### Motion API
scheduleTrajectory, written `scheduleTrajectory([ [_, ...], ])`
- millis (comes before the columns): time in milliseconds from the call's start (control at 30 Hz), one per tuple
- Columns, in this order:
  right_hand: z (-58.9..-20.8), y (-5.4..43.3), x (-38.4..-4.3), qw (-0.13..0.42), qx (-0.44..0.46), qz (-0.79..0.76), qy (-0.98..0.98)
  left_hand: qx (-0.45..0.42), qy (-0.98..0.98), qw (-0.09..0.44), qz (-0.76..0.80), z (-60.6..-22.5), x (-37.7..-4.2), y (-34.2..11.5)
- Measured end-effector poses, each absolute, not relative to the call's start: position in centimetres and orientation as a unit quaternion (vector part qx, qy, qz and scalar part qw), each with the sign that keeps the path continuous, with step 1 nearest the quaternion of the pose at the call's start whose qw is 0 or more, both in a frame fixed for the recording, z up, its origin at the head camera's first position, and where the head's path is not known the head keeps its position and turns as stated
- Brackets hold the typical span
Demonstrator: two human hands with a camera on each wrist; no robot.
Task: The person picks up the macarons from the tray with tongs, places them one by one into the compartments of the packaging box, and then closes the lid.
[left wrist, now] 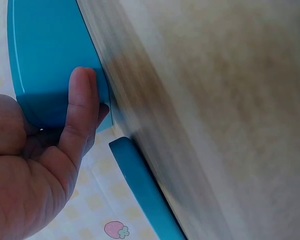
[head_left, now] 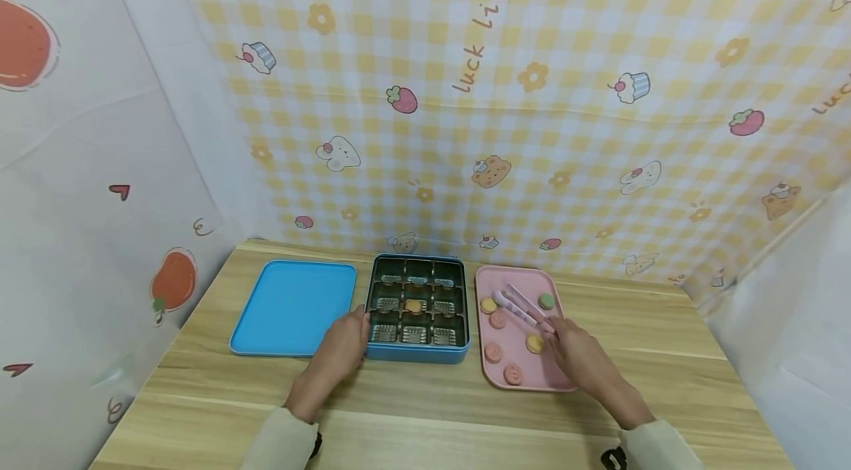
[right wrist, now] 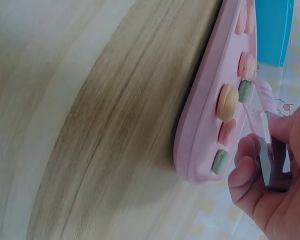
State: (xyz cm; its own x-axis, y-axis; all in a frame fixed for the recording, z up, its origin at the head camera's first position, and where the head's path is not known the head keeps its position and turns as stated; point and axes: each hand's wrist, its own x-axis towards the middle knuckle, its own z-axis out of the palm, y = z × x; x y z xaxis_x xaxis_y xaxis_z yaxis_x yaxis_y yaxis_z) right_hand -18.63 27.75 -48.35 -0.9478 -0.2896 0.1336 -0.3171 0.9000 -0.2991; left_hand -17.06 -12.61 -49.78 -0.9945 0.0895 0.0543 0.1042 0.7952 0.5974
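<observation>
A blue box (head_left: pixel 417 353) with a dark divided insert stands at the middle back; a yellow macaron (head_left: pixel 414 306) sits in its centre compartment. My left hand (head_left: pixel 346 337) grips the box's near left corner, one finger straight along the blue wall (left wrist: pixel 50 65). Over the pink tray (head_left: pixel 525 375), my right hand (head_left: pixel 580 353) holds tongs (head_left: pixel 521 309) with pale pink tips apart. Around them lie pink macarons (head_left: pixel 513 375), yellow ones (head_left: pixel 535 343) and a green macaron (head_left: pixel 547 301). In the right wrist view, the tips are near a green macaron (right wrist: pixel 245 91); contact is unclear.
A flat blue lid (head_left: pixel 295 307) lies left of the box, just beyond my left hand. Behind everything hangs a yellow checked cloth (head_left: pixel 439 137), close to the back edge of the wooden table (head_left: pixel 412 418). White cloth walls (head_left: pixel 60 248) stand at both sides.
</observation>
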Motion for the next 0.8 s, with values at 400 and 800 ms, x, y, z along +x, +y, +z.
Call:
scheduleTrajectory([
  [400,-48.52,28.32,-18.61,0.041,0.185,0.124,-0.974,-0.049,-0.949,0.012,-0.313,-49.57,-17.04,-12.58],
  [800,-48.81,28.11,-18.67,0.037,0.181,0.112,-0.976,-0.051,-0.946,0.015,-0.318,-49.66,-16.95,-12.62],
])
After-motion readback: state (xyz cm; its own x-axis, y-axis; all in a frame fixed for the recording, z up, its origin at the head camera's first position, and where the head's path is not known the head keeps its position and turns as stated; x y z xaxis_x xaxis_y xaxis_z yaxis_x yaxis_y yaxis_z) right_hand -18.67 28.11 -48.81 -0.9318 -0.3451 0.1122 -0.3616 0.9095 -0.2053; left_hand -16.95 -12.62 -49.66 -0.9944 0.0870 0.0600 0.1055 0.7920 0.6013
